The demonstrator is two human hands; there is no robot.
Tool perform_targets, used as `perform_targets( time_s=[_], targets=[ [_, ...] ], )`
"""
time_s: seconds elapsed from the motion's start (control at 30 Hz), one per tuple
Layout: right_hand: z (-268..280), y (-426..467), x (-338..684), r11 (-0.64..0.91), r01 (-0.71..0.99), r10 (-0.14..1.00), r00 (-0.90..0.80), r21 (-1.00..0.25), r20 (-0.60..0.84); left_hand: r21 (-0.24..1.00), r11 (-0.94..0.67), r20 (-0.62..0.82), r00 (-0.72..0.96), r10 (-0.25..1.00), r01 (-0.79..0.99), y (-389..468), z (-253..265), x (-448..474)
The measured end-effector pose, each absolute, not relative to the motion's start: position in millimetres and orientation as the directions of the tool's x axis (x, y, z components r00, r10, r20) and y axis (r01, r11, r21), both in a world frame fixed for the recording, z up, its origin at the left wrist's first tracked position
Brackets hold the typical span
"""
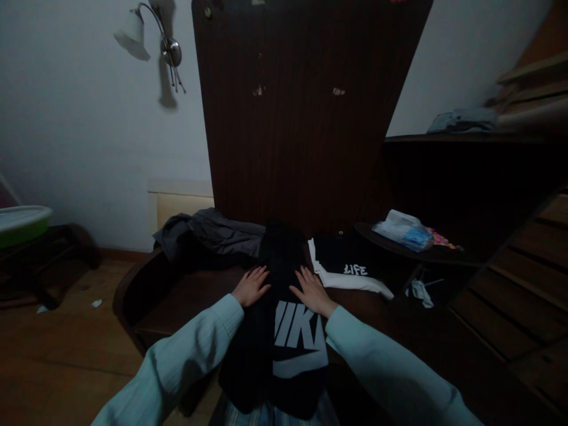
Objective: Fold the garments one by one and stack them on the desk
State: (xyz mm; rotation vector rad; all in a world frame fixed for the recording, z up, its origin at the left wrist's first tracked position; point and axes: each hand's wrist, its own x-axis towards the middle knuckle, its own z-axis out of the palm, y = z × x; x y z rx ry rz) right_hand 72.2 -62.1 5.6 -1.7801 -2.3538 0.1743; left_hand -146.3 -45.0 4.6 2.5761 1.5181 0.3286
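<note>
A black garment [290,284] with large white letters and a swoosh print lies lengthwise before me, its near end hanging toward my lap. My left hand [251,286] rests palm down at its left edge, fingers spread. On the right side of the cloth, just above the print, my right hand [313,291] lies flat with its fingers apart. Neither hand grasps anything. To the right sits a folded black garment [331,255] with white lettering, over a folded white cloth [355,283]. A crumpled dark grey garment [222,232] lies at the back left.
Everything lies on a dark wooden bench [177,296] with a curved left arm. A tall dark panel [297,130] rises behind it. At right, a shelf [381,239] carries a plastic package [403,229]. A green basin [24,228] stands far left, and a lamp [134,35] hangs on the wall.
</note>
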Motion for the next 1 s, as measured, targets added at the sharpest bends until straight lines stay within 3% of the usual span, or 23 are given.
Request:
perform_targets(
  time_s=[0.2, 0.37, 0.5, 0.63, 0.8, 0.9, 1.0],
  targets=[
    [21.8, -39.8, 77.0, 0.250, 0.937, 0.967, -0.256, -0.246, 0.007, 0.234, -0.452, 0.184, 0.417, 0.890, 0.861, -31.6, 12.1, -135.1],
    [32.9, -61.8, 73.3, 0.349, 0.895, 0.936, -0.317, -0.279, 0.156, 0.341, -0.550, 0.224, 0.502, 0.835, 0.763, -53.2, 18.9, -141.8],
    [35.1, -90.5, 63.9, 0.369, 0.870, 0.928, -0.366, -0.327, 0.074, 0.376, -0.565, 0.211, 0.526, 0.824, 0.735, -72.4, 14.1, -144.0],
    [37.9, -108.2, 49.0, 0.339, 0.882, 0.936, -0.352, -0.328, 0.020, 0.362, -0.560, 0.226, 0.513, 0.828, 0.745, -82.2, 9.8, -141.2],
    [45.1, -122.0, 30.8, 0.330, 0.923, 0.943, -0.333, -0.196, 0.017, 0.290, -0.543, 0.229, 0.493, 0.839, 0.788, -88.5, 5.5, -135.6],
    [46.7, -127.5, 36.8, 0.349, 0.918, 0.936, -0.350, -0.187, 0.028, 0.254, -0.527, 0.217, 0.484, 0.848, 0.811, -91.3, 1.2, -134.4],
    [45.8, -122.9, 61.9, 0.228, 0.956, 0.973, -0.232, -0.183, 0.000, 0.224, -0.541, 0.219, 0.499, 0.838, 0.810, -92.4, -1.5, -135.0]
  ],
)
